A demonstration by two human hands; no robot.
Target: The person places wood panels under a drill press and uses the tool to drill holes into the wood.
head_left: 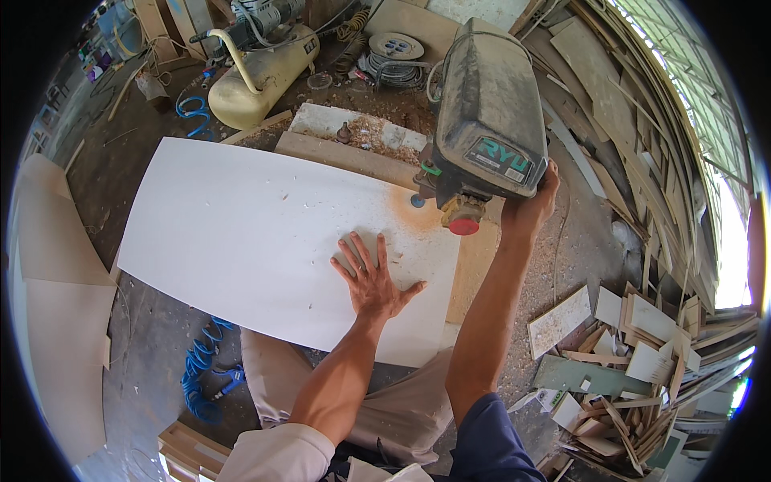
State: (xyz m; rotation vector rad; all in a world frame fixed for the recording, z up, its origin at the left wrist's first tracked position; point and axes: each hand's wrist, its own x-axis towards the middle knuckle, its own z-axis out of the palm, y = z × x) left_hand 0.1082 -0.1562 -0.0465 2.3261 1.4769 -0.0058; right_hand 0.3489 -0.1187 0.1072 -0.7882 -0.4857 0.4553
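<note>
Dusty machine head [490,104] overhangs the right end of the white panel [241,217]; the left hand [373,281], spread flat, presumably steadies it. The right hand [532,201] reaches the machine's side; I can't tell its grip.

White panel [241,217]: near edge partly covered by the left forearm [341,377].
Right hand [528,210]: above the panel's right end, most fingers hidden behind the drill press [486,104] — their grip cannot be told.
Dark spot [417,201]: near the panel's far right corner, too small to tell whether hole or inset disc.
Trousers [277,373]: partly hidden beneath the panel's near edge.
Sleeves [277,458]: nearer than the panel, cut off by the lower edge.
Wood box [193,450]: left of those, likewise cut off.
Background clutter [92,60]: beyond the panel's far left — blurred.
</note>
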